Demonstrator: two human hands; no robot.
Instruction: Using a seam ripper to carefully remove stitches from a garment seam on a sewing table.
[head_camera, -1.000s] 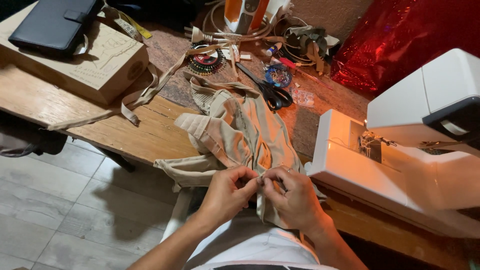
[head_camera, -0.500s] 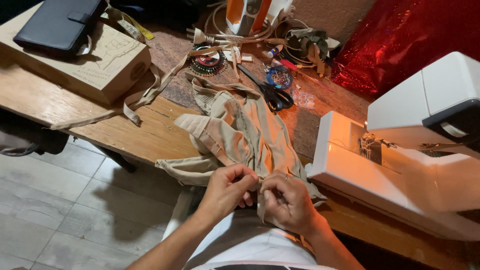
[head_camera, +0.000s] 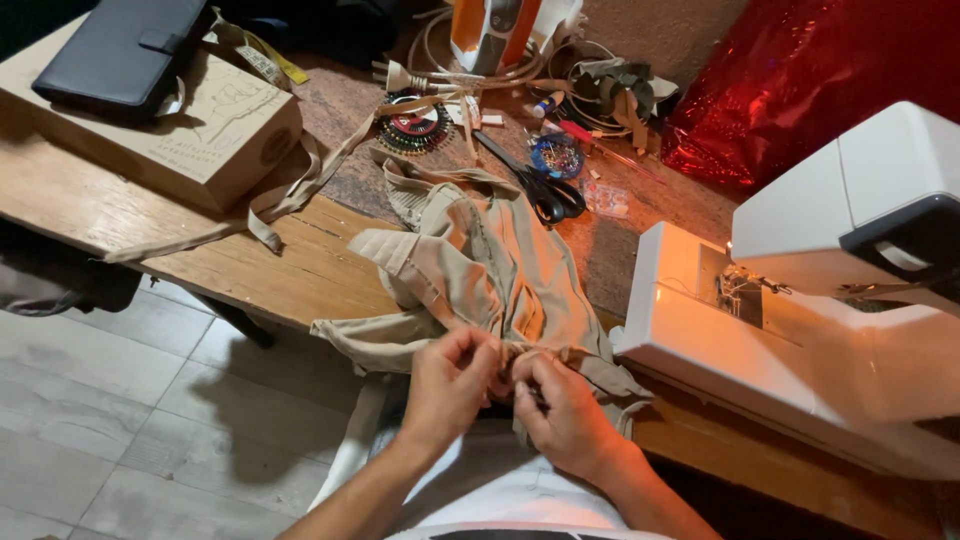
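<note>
A beige garment (head_camera: 480, 260) lies crumpled over the front edge of the wooden table (head_camera: 130, 215) and hangs toward my lap. My left hand (head_camera: 450, 385) pinches its lower edge with fingers curled. Right beside it, my right hand (head_camera: 562, 410) grips the same edge of cloth; the two hands nearly touch. What is between the fingertips is too small to tell. A white sewing machine (head_camera: 810, 310) stands just to the right of my hands, its needle area lit.
Black scissors (head_camera: 535, 185), a round pin holder (head_camera: 412, 128) and a tin of pins (head_camera: 557, 155) lie behind the garment. A cardboard box (head_camera: 190, 135) carrying a black wallet case (head_camera: 120, 55) sits at left. Beige fabric strips (head_camera: 290, 195), cables, and red foil (head_camera: 800, 70) are also present.
Both hands have stayed at the garment's lower edge, shifting slightly down and closer together while working the cloth. Nothing else has moved.
</note>
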